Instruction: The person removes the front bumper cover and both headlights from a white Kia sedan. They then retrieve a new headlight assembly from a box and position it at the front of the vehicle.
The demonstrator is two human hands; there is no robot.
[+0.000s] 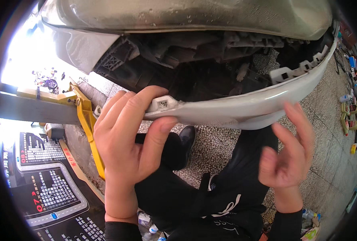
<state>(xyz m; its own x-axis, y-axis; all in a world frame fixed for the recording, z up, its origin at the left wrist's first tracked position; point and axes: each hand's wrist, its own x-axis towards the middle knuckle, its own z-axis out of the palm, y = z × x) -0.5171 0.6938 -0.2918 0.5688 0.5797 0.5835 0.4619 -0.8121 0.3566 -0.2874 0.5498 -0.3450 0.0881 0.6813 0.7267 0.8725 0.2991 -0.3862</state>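
A pale silver car bumper hangs partly away from the car body, leaving a dark gap behind its upper edge. Gripping its left end is my left hand, fingers over the top edge and thumb on the outer face, beside a mounting tab with a square hole. My right hand is just below the bumper's right part, fingers apart and slightly blurred, holding nothing. More clip tabs line the bumper's upper right edge. Above the gap is the car's rounded silver panel.
A yellow metal lift arm stands at the left, near a black printed board. Dark plastic and brackets show inside the gap. Tools and small parts lie along the right floor. Bottles stand low right.
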